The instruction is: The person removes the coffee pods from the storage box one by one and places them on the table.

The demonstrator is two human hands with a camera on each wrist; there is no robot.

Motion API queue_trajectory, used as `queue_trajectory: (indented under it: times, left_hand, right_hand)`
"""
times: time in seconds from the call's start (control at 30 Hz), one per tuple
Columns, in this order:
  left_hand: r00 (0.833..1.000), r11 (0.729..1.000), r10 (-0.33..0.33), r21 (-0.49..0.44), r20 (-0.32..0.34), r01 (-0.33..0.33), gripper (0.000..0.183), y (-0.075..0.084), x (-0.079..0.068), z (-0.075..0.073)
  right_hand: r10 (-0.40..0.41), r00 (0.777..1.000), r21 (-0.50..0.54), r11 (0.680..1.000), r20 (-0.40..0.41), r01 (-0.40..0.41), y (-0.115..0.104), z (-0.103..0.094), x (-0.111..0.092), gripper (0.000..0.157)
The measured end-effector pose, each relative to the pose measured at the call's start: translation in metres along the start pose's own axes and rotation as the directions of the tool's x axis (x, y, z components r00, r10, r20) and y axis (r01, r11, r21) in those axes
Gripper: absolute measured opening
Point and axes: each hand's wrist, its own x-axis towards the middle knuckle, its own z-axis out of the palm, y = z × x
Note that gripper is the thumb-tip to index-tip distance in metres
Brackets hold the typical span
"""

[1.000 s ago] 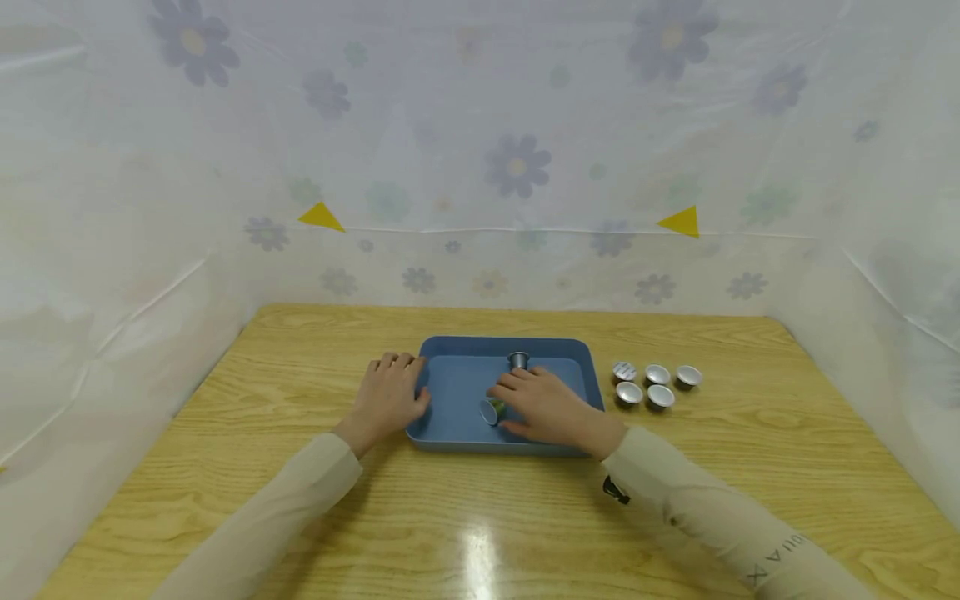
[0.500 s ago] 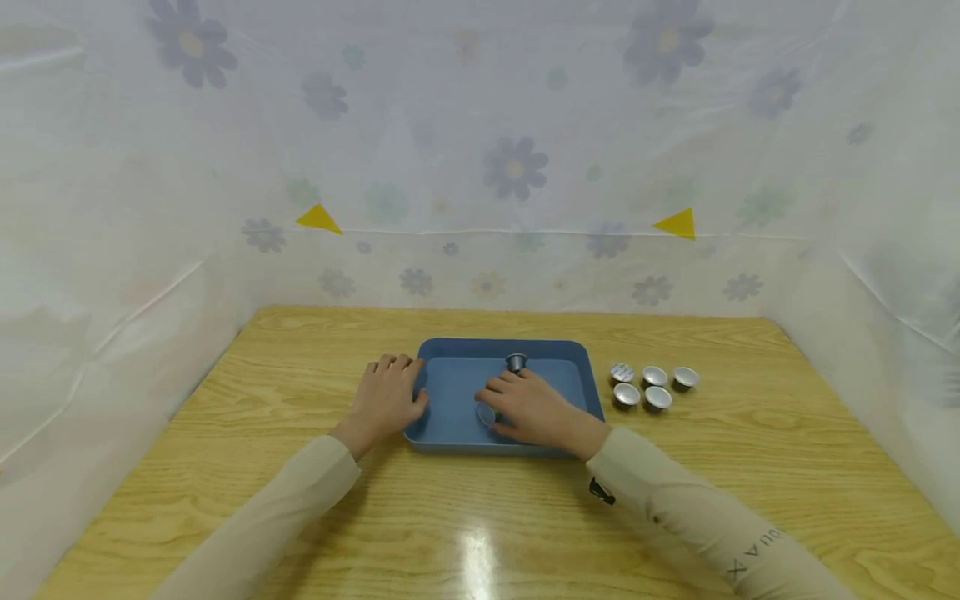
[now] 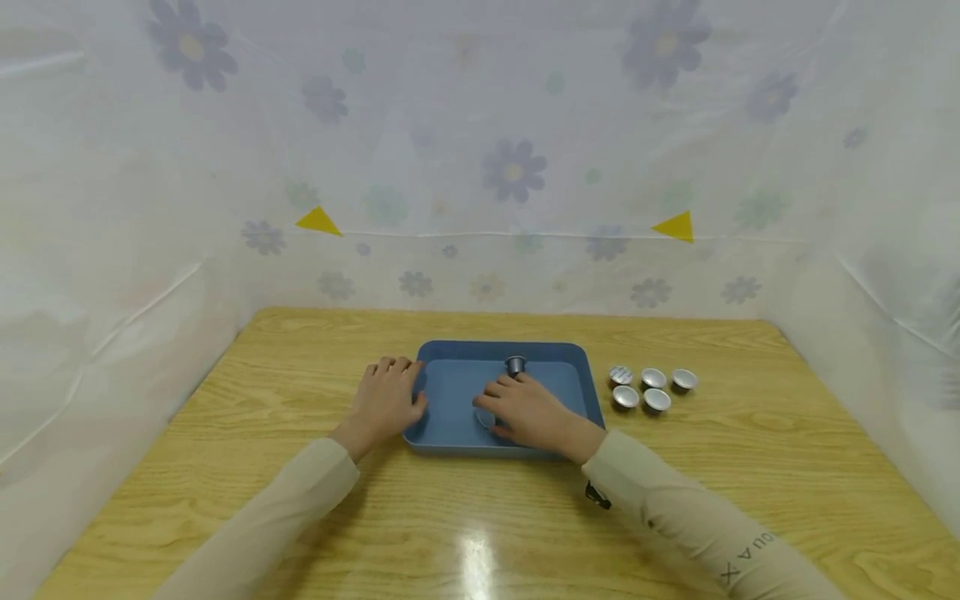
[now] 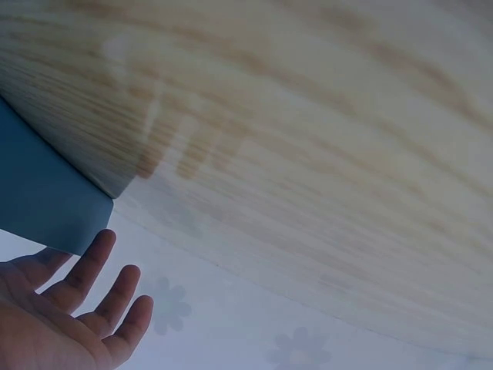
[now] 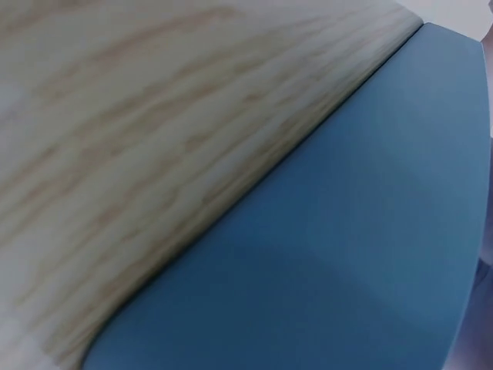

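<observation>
A blue rectangular tray [image 3: 450,387] sits on the table. My left hand [image 3: 386,397] rests against its left end, the fingers loosely extended at the rim; in the left wrist view the fingertips touch the tray wall [image 4: 50,185]. Inside the tray, my right hand [image 3: 534,412] holds a coffee capsule [image 3: 485,418] between thumb and fingers. The capsule lies tilted with its lid facing left, and the hand hides most of its body. Just behind that hand is a dark grey capsule [image 3: 515,365]. The right wrist view shows mainly the tray's outer side [image 5: 331,208].
To the right of the tray, several coffee capsules [image 3: 654,379] stand grouped with their lids up; one lid [image 3: 620,375] carries a printed pattern. The wooden table [image 3: 337,517] is enclosed by pale flowered sheeting [image 3: 450,275].
My right hand has shifted slightly left and closed in on the capsule, covering its green body. The left hand stays at the tray's end.
</observation>
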Motion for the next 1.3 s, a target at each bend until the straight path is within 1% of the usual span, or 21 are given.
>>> queue_trajectory:
  times: [0.2, 0.47, 0.53, 0.67, 0.77, 0.9, 1.1, 1.3]
  left_hand:
    - [1.0, 1.0, -0.006, -0.005, 0.009, 0.006, 0.045, 0.0, 0.001, 0.002]
    - [1.0, 1.0, -0.016, -0.01, 0.015, 0.016, 0.046, 0.0, 0.001, 0.001]
    - [1.0, 1.0, -0.016, -0.01, 0.017, 0.017, 0.046, 0.0, 0.0, 0.0]
    - [1.0, 1.0, -0.011, -0.008, 0.016, 0.011, 0.046, 0.0, 0.0, 0.0]
    - [1.0, 1.0, -0.002, 0.0, -0.005, 0.002, 0.046, 0.0, 0.001, 0.002]
    - [1.0, 1.0, 0.004, 0.004, -0.022, -0.004, 0.045, -0.001, 0.0, 0.004]
    - [1.0, 1.0, -0.005, 0.005, 0.01, 0.005, 0.046, 0.0, 0.0, 0.002]
    - [1.0, 1.0, -0.01, 0.01, 0.019, 0.01, 0.046, -0.001, 0.001, 0.002]
  right_hand:
    - [0.002, 1.0, -0.009, 1.0, 0.01, -0.002, -0.001, 0.001, 0.001, 0.043]
    - [-0.004, 1.0, -0.041, 0.999, -0.023, 0.003, -0.002, 0.0, 0.002, 0.04]
    - [0.0, 1.0, -0.032, 0.999, -0.027, -0.001, -0.002, 0.0, 0.002, 0.04]
    - [0.018, 1.0, -0.017, 1.0, -0.007, -0.018, -0.002, -0.001, 0.001, 0.041]
    - [0.029, 1.0, -0.011, 1.0, 0.006, -0.029, -0.001, -0.001, -0.001, 0.043]
    - [0.035, 0.999, 0.004, 0.999, 0.003, -0.035, -0.001, -0.002, -0.002, 0.044]
    - [0.055, 0.998, 0.046, 0.997, 0.007, -0.055, 0.002, -0.007, -0.004, 0.044]
    - [0.074, 0.997, 0.065, 0.995, -0.012, -0.073, 0.006, -0.011, -0.007, 0.042]
